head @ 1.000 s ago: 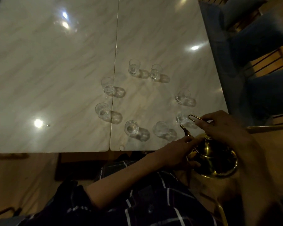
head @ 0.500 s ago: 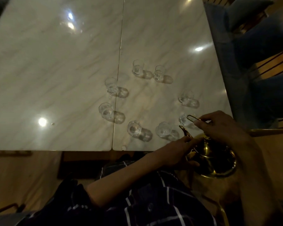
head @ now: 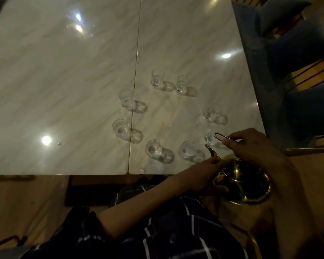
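Staying put, the right hand [head: 251, 146] is keeping its grip on the teapot [head: 247, 184] by the handle [head: 219, 136], left hand [head: 202, 176] seemingly steadying it with flat fingers; pouring is waiting.

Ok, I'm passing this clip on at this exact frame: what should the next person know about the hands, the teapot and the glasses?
Right hand: grips the brass teapot by its thin handle.
Left hand: rests, fingers straight, against the pot beside the spout.
Teapot: held just off the near edge of the marble table.
Eight small glasses stand upright in a ring; the spout points toward the nearest glass.
Done: nothing visibly poured; fill levels cannot be told.
Left: probably tipping the spout over each glass in turn.
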Tool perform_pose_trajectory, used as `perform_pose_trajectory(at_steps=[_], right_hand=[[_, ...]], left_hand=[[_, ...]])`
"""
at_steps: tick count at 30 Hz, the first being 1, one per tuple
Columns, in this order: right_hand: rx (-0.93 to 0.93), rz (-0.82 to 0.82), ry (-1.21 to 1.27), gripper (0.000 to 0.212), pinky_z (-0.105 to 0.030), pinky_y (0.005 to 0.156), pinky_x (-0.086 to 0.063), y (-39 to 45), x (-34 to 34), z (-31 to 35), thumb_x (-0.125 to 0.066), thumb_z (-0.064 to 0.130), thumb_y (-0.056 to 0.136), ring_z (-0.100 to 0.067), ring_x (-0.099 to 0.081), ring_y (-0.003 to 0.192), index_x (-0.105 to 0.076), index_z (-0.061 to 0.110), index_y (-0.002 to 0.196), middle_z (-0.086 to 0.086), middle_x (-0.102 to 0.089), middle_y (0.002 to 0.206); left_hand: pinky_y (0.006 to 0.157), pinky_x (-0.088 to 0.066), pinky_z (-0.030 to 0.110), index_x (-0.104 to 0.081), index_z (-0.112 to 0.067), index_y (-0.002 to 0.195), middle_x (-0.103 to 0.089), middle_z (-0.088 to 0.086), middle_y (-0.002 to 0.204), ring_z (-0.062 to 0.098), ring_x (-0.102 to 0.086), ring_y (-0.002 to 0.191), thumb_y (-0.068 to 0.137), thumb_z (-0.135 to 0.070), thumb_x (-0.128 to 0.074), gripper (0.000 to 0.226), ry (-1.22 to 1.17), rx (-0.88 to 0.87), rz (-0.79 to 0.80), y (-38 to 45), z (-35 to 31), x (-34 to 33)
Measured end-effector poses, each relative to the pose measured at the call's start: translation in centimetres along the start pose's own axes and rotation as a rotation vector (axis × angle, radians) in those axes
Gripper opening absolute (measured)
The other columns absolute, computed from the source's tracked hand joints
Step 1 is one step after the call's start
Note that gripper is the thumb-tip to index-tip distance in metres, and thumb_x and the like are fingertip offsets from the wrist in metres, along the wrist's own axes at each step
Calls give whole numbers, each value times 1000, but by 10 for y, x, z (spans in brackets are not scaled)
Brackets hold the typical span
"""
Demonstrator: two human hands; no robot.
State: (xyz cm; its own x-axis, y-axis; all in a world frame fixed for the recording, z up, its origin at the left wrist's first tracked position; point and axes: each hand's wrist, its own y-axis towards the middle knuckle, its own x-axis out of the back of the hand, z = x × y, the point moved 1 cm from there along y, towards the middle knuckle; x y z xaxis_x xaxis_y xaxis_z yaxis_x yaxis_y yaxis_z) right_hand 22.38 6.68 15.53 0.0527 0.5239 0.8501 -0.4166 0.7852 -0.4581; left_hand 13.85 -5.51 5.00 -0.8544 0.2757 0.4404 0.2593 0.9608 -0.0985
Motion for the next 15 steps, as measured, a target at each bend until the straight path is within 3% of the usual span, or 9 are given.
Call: perform_pose_trajectory(at_steps=[4,8,12,15], right_hand=[[-18,6,16,36,-31,76,-46,2,1,-4,-61,47,91,-16,-64,83,-75,20,111,1,-66,86],[-11,-6,-16,36,-30,77,-45,2,2,-6,-60,46,92,-13,-62,80,-74,21,113,-4,-74,104],[-8,-7,-19,34,-31,77,-45,3,4,-7,-60,45,93,-6,-59,73,-74,19,111,-1,-69,93],[-17,-5,-22,38,-33,81,-48,5,5,-9,-60,46,92,-14,-62,83,-72,19,116,-6,-72,109]], left_hand=[[98,-47,39,-23,-16,158,-37,19,153,34,-50,130,91,-29,-73,85,-8,1,-3,4,-1,0],[99,-50,44,-22,-16,158,-37,19,153,35,-52,128,91,-29,-72,84,-8,-3,11,6,-1,0],[97,-52,46,-23,-16,158,-38,19,152,35,-53,127,91,-30,-72,84,-3,-7,9,8,0,-1],[98,-52,48,-23,-15,158,-38,19,151,36,-52,128,91,-30,-72,84,6,-4,6,10,1,-2]])
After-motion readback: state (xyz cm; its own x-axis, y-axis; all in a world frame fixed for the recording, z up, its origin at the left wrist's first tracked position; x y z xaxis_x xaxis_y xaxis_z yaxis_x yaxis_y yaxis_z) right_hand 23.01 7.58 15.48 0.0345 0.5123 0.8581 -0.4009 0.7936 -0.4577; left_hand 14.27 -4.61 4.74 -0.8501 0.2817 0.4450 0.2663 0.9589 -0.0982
